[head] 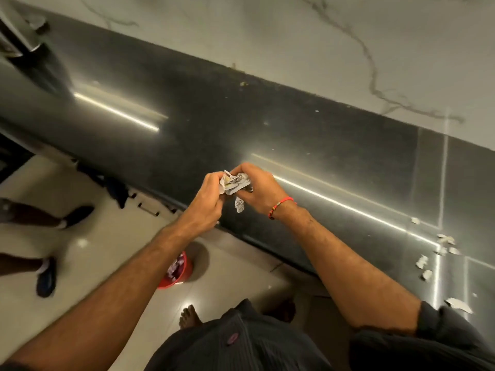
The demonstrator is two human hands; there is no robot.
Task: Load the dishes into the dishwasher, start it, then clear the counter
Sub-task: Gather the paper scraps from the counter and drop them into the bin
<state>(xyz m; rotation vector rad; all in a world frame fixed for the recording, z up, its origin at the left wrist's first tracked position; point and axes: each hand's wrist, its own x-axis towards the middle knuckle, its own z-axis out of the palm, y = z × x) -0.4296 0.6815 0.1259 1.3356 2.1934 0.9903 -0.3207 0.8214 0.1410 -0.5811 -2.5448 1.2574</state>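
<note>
I see both hands over the dark desk (294,135), the left hand (206,202) and right hand (257,188) curled together around a wad of crumpled paper scraps (235,183). More torn scraps (444,242) lie on the desk's right end, and a red bucket (176,271) sits on the floor below.

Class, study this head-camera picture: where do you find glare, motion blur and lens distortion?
Head view: bright strip-light glare streaks across the glossy black stone counter; motion blur softens the red plastic bucket on the floor; the wide lens bows the counter's edge; the crumpled grey paper wad, gripped by left hand and right hand, stays fairly sharp.
</note>
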